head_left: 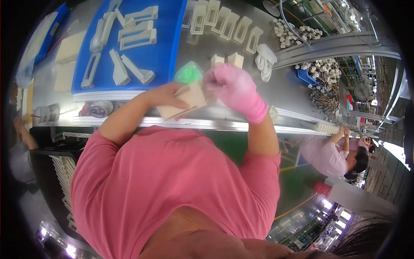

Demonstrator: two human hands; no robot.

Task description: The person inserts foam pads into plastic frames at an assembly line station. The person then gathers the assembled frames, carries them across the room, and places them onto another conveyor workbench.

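My bare left hand (167, 96) is closed round a cream plastic part (195, 96), a box-like piece with a flat side, held above the table's front edge. My right hand (236, 88), in a pink glove, is beside the part's right end, with its fingers curled together. Whatever those fingers hold is hidden, and motion blurs them. Just beyond the part lies a clear plastic bag with bright green contents (188, 73). Two small cream blocks (235, 59) stand behind my right hand.
A blue tray (166, 60) at the left holds several cream frame-shaped parts. More such frames (224, 21) stand in a row on the metal table (194, 47). A white glove (265, 62) lies right of them. White connectors with cables (323, 75) are piled farther right. Co-workers sit at both sides.
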